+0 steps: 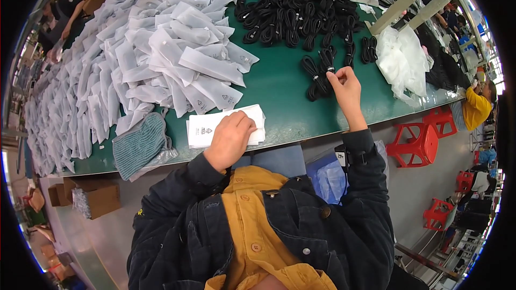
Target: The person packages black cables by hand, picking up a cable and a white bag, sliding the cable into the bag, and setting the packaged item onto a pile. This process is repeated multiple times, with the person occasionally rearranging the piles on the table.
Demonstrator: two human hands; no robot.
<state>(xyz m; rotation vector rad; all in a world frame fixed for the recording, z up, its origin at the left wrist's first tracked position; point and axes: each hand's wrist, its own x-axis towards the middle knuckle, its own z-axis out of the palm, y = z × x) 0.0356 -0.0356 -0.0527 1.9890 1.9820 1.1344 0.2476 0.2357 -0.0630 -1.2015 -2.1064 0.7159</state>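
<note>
My left hand [231,135] rests on a stack of flat white plastic bags [200,129] with dark print, near the table's front edge. Its fingers are bent and pressed together at the right part of the top bag. Further right, my right hand [348,92] has thumb and forefinger closed at the end of a coiled black cable [327,60], which lies on the green table [274,94]. A second coiled cable [317,81] lies against it, just left of my fingers.
A large heap of filled whitish bags [177,48] covers the table's left side. Many black cable coils [290,5] lie at the back. A teal ribbed cloth [141,145] sits at the front left, crumpled white plastic [400,62] at the right. Red stools [416,145] stand beyond the edge.
</note>
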